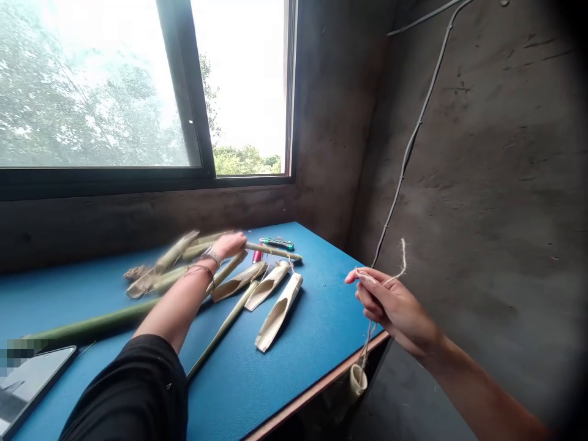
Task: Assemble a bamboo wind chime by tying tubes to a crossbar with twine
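Poss. tube drops if R hand, pinching twine, slackens; L hand at stick, grip unclear.

Across the back, a dark-framed window with pale sky and green trees beyond, set into one of two rough grey-brown walls at a corner; down the right-hand one, from the top toward the side of a blue-topped table, a thin grey cable. On the table's far part, a utility knife in black and green, just beside a small red object, partly hidden. At the near left, flat on the blue surface, a phone-like device with a glossy screen, cut off by the frame.
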A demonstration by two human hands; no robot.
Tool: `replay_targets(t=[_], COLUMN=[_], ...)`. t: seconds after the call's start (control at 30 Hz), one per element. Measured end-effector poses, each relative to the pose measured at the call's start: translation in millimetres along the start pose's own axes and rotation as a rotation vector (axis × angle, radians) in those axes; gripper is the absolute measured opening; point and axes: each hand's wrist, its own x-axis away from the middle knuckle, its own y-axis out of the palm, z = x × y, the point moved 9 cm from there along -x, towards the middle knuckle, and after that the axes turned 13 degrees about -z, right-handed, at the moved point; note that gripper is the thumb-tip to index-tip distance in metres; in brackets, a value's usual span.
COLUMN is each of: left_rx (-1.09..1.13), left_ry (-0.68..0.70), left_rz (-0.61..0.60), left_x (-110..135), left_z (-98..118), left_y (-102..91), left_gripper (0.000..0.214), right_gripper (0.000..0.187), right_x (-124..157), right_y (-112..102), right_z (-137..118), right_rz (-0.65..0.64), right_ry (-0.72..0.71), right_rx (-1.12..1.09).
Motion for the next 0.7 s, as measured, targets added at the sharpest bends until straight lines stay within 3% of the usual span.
replay_targets(t=[0.1,0.2,0.3,0.4,0.47,0.53,0.7], left_rx=[-0.085,-0.159,-0.211,-0.285,-0.315,-0.287,-0.154], left_ry=[0.009,-0.033,-0.102,-0.155,-0.189,-0.218,-0.292], left_rz=[0.009,0.018,0.004,0.028,0.077,0.137,0.162], left_x=[18.5,30.8,42.6,69.2,95.8,124.4,182.1], left_z=[5.8,10.2,15.0,29.1,42.5,55.1,63.3], left_y=[-29.1,-62.5,-91.4,-110.7,-115.4,-113.3,-94.2], left_gripper=[0.023,0.027,0.024,0.025,0.029,0.034,0.028], right_gripper=[0.032,0.032,0.033,0.032,0.026,0.022,0.012], right_x=[-14.5,-33.9,-55.2,-73.5,-81.9,-88.3,-91.6], right_y=[0.2,8.1,20.7,35.5,49.6,73.2,154.7], right_z=[6.3,-5.5,-42.8,-90.5,-111.9,-117.1,-81.2], right_rz=[-0.002,-0.005,0.008,0.055,0.097,0.100,-0.158], right_ry=[-0.007,-0.079,-0.241,-0.483,-0.640,-0.741,-0.771], right_rx=[-0.027,-0.022,0.038,0.102,0.174,0.308,0.653])
